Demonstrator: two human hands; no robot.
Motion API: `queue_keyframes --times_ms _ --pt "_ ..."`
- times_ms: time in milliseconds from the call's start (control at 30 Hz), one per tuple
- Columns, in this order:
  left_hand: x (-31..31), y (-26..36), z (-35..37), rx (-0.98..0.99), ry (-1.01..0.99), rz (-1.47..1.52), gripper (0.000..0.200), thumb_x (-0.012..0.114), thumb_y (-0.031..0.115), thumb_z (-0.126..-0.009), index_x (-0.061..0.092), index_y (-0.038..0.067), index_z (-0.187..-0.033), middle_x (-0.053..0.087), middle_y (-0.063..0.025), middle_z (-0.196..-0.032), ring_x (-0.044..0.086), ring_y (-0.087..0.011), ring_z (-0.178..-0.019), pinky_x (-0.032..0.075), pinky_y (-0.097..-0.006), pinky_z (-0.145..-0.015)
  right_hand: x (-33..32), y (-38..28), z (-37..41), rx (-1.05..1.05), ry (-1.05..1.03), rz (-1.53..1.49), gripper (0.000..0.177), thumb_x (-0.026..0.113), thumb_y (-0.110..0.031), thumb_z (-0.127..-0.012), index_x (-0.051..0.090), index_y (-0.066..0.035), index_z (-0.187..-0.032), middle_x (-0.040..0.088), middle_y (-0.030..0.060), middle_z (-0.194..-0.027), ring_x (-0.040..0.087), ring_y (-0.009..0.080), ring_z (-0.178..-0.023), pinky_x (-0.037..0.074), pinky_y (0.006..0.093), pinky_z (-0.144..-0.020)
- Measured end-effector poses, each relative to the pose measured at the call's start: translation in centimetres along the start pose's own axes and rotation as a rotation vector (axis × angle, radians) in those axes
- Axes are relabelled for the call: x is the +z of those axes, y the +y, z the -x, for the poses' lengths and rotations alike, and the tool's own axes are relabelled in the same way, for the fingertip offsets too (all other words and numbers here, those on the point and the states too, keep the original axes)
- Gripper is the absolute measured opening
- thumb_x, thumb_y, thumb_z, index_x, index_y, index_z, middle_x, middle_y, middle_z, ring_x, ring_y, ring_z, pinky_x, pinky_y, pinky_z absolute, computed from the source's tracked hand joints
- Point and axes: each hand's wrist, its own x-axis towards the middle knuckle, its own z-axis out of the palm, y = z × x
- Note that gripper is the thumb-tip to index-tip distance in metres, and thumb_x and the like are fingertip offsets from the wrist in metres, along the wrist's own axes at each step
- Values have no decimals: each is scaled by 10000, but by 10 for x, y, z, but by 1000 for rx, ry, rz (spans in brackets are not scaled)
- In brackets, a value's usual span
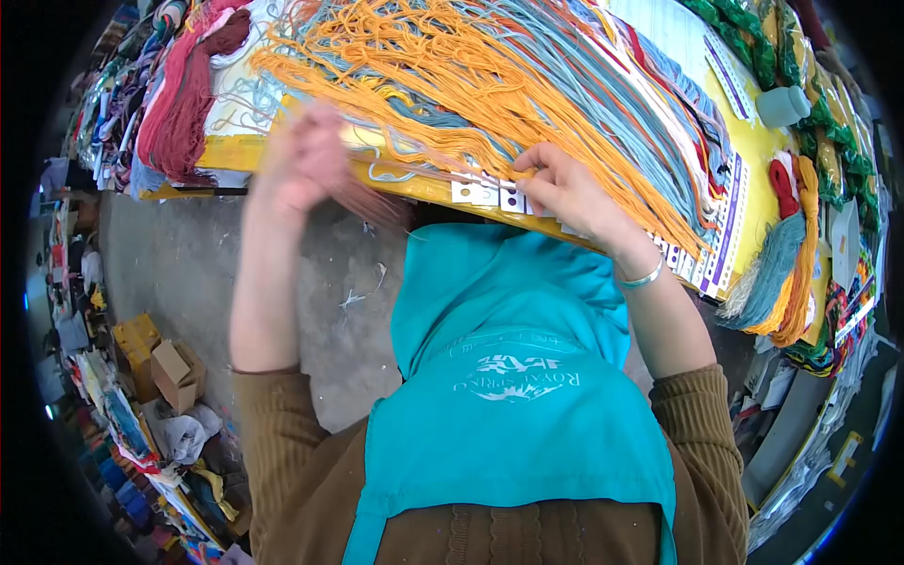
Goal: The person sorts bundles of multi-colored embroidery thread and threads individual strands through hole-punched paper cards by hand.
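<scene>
A yellow-edged table [231,153] bears a broad spread of orange thread [452,71], with blue, rust and white strands [612,108] alongside. At its near edge the left hand [313,155], blurred, seems closed on pink thread [372,200]; the right hand [570,191] pinches the other end between thumb and forefinger. The pink thread stretches between both hands, loose ends hanging below the left, and a white punched card [474,193] lies next to the right
</scene>
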Motion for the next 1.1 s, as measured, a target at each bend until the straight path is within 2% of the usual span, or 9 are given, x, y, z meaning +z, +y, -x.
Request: queue_keyframes --times_ms 33,100,167,267,367,467,767,933,1100 --pt "-19 30 1 38 -116 0 208 557 224 -925 545 140 -736 345 93 -509 334 -29 -382 271 -215 -345 0 1 -1 -1 -6 13 257 602 -166 -883 562 -15 -1087 622 43 -686 572 101 -621 439 269 -575" --pt "9 72 3 590 759 -6 183 543 207 -940 562 115 -783 434 77 -565 367 -29 -430 292 -210 -387 0 0 0 2 -5 16 258 596 -149 -875 563 -11 -1090 625 43 -688 576 106 -625 443 273 -584" --pt "-75 136 24 603 78 9 156 528 176 -955 572 71 -849 540 60 -661 354 -38 -451 289 -213 -416 1 -2 1 8 0 12 261 593 -144 -872 564 -8 -1093 627 44 -687 579 110 -630 446 274 -591" --pt "-50 122 28 703 437 -152 179 514 165 -971 603 12 -996 534 62 -678 307 -46 -431 259 -219 -410 1 -1 1 2 16 16 265 594 -150 -875 566 -6 -1097 626 45 -683 585 112 -635 448 271 -598" --pt "13 65 39 500 425 -232 330 470 197 -1011 521 -18 -1256 393 65 -616 283 -24 -428 239 -191 -396 3 1 1 -19 25 41 263 595 -151 -878 567 -6 -1096 623 46 -675 584 111 -633 447 270 -596" --pt "9 53 73 467 153 -199 363 425 160 -1027 477 -53 -1316 394 59 -619 287 -13 -418 243 -180 -390 5 -3 4 -11 34 52 260 598 -153 -884 568 -7 -1096 612 41 -662 574 107 -621 441 269 -584" --pt "63 129 219 669 -205 -502 324 347 155 -1051 518 -98 -1159 420 13 -599 283 -25 -373 241 -163 -374 7 4 0 -71 10 -7 242 596 -153 -913 567 0 -1099 578 10 -651 536 65 -608 410 233 -557" --pt "61 163 288 881 -3 -449 381 289 120 -1046 397 -204 -1214 403 -3 -547 317 -48 -369 282 -161 -407 11 -4 2 -94 2 18 237 592 -148 -913 578 7 -1091 577 14 -686 551 64 -640 425 226 -586" --pt "70 140 289 927 19 -450 428 281 193 -1058 415 -188 -1202 420 -16 -570 333 -53 -342 284 -146 -347 28 -33 -2 -200 -56 109 266 628 -158 -889 589 -9 -1106 597 19 -736 544 77 -643 439 244 -602"
